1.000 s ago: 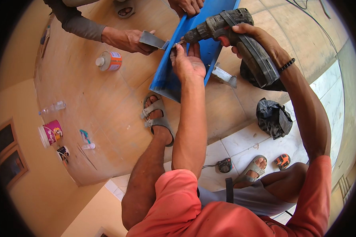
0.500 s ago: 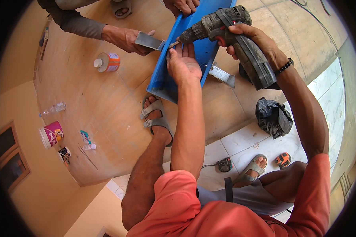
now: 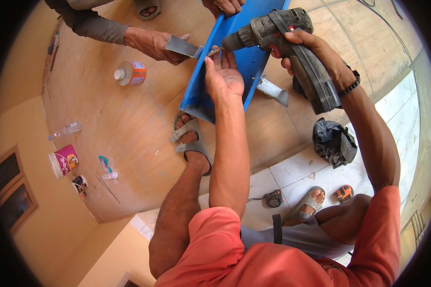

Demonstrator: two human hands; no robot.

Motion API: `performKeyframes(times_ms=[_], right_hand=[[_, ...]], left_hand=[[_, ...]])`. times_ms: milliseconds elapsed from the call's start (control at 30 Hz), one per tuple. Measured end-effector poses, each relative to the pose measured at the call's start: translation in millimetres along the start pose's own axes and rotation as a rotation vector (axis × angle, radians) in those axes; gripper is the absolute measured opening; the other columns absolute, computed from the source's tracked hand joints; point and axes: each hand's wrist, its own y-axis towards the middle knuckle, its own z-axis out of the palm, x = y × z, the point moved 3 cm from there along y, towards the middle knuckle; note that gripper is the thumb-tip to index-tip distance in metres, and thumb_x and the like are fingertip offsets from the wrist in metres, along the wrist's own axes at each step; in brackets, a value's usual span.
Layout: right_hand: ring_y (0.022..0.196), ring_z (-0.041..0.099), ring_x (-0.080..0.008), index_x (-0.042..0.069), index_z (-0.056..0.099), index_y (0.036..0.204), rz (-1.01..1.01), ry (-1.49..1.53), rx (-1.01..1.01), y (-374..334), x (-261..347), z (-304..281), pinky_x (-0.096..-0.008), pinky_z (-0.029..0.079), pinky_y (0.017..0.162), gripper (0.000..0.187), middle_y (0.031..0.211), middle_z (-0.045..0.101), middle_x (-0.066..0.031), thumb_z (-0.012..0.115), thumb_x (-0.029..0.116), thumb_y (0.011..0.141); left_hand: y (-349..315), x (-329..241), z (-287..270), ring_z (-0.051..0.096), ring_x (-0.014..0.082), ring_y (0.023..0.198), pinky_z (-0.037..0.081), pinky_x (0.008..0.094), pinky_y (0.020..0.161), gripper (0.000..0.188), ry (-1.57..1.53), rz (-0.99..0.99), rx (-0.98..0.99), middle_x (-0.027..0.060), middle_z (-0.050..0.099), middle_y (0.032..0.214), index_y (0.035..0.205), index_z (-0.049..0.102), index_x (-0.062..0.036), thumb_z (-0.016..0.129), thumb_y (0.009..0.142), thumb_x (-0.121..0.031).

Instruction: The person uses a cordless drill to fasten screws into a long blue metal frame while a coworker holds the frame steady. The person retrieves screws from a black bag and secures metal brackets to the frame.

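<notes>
A cordless drill (image 3: 292, 48) is in my right hand (image 3: 316, 52), its fingers wrapped round the grip. Its thin bit points left at the inner wall of a blue gutter-like channel (image 3: 201, 91). My left hand (image 3: 224, 79) lies palm up inside the channel with fingers stretched out, under the bit; the thumb is close to the wall. Whether the bit touches the wall I cannot tell. Across from me, another person's hand (image 3: 151, 44) holds a grey metal bracket (image 3: 183, 47) against the channel's outer side. That person's other hand (image 3: 225, 5) grips the channel's far rim.
A second bracket (image 3: 272, 91) sticks out at the channel's right side. An orange-labelled can (image 3: 131, 73) stands left on the tiles. Nearer me are a black plastic bag (image 3: 334, 143), a tape measure (image 3: 273, 198) and an orange-black tool (image 3: 343, 193). A bucket (image 3: 64, 161) and bottle (image 3: 65, 130) are far left.
My right hand and the drill have shifted slightly right, drawing back a little from the channel wall. My left hand keeps nearly the same place, palm up.
</notes>
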Motion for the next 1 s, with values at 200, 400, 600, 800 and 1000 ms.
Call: performKeyframes(times_ms=[200, 400, 600, 800, 1000], right_hand=[[0.064, 0.066, -0.0136, -0.008, 0.052, 0.113, -0.018, 0.082, 0.025, 1, -10, 0, -0.0213, 0.058, 0.056, 0.049, 0.09, 0.065, -0.0157, 0.064, 0.03, 0.085], [0.062, 0.064, -0.0137, -0.006, 0.057, 0.109, -0.025, 0.032, 0.011, 0, -3, 5, -0.0239, 0.056, 0.056, 0.042, 0.091, 0.067, -0.0147, 0.061, 0.029, 0.086], [0.062, 0.064, -0.0129, -0.007, 0.058, 0.109, 0.016, 0.017, 0.036, 6, -5, -2, -0.0225, 0.056, 0.056, 0.045, 0.09, 0.066, -0.0145, 0.062, 0.031, 0.085], [0.065, 0.066, -0.0125, -0.009, 0.057, 0.107, 0.074, 0.031, 0.056, 21, 11, -2, -0.0201, 0.056, 0.056, 0.047, 0.09, 0.065, -0.0152, 0.066, 0.032, 0.084], [0.061, 0.067, -0.0154, -0.01, 0.052, 0.114, 0.039, 0.024, 0.031, 20, 15, 6, -0.0174, 0.057, 0.053, 0.055, 0.093, 0.065, -0.0207, 0.066, 0.035, 0.086]], left_hand=[[2, 0, 1, 0.05, 0.0244, 0.114, 0.042, 0.0366, 0.104, 0.039, -0.081, -0.025, 0.021, 0.0088, 0.052, 0.123, 0.12, 0.048, -0.0002, 0.04, 0.101, -0.033], [3, -2, 3, 0.05, 0.0242, 0.114, 0.041, 0.0377, 0.104, 0.038, -0.088, -0.04, 0.069, 0.008, 0.054, 0.121, 0.118, 0.048, -0.0007, 0.037, 0.102, -0.033], [2, -3, 3, 0.052, 0.0245, 0.113, 0.042, 0.0404, 0.101, 0.038, -0.072, -0.014, -0.007, 0.0089, 0.056, 0.117, 0.116, 0.05, 0.0008, 0.034, 0.102, -0.03], [7, -3, -1, 0.054, 0.0241, 0.11, 0.044, 0.0424, 0.094, 0.036, -0.108, -0.01, -0.007, 0.0092, 0.058, 0.114, 0.116, 0.05, 0.0003, 0.035, 0.102, -0.029], [13, 0, -7, 0.054, 0.0278, 0.107, 0.042, 0.0447, 0.091, 0.038, -0.125, -0.062, -0.028, 0.0071, 0.059, 0.112, 0.115, 0.052, -0.0018, 0.032, 0.102, -0.032]])
